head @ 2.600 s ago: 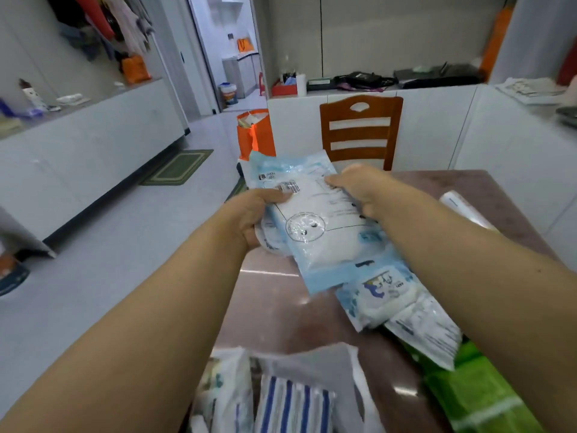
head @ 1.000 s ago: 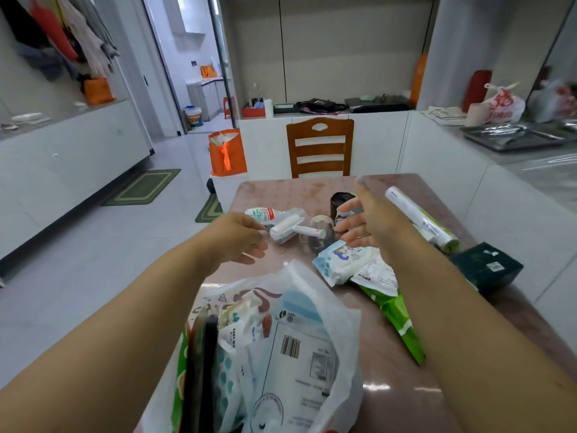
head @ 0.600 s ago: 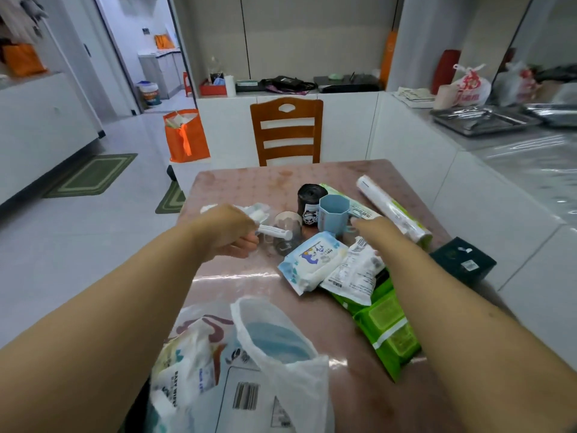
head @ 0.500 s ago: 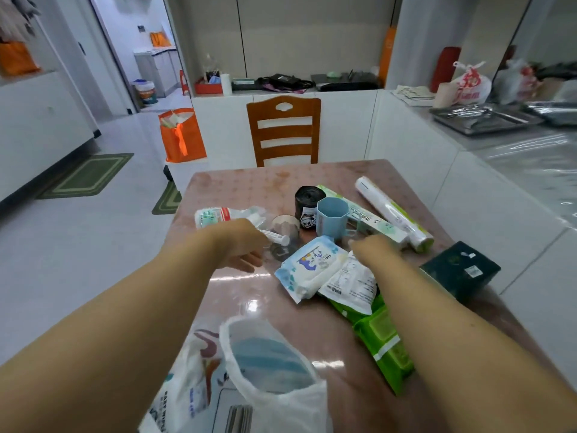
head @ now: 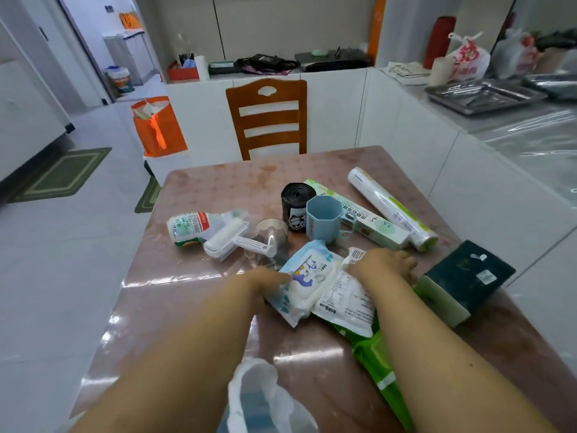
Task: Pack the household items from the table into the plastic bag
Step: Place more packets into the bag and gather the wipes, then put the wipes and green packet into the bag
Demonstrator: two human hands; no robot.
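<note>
Left hand (head: 268, 281) touches wipes pack (head: 304, 281), grip unclear. Right hand (head: 382, 264) lies flat, open, on white packet (head: 346, 300). Cup (head: 324, 220) beyond both.

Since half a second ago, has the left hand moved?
Yes. The left hand has left the lint roller and come toward the wipes pack, now touching its left edge.

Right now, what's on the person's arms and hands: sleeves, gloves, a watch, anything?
Nothing that shows. The left hand and right hand are bare: no gloves, and no rings or watch to be seen. Both forearms are uncovered to the frame's bottom edge; no sleeve comes into view.
</note>
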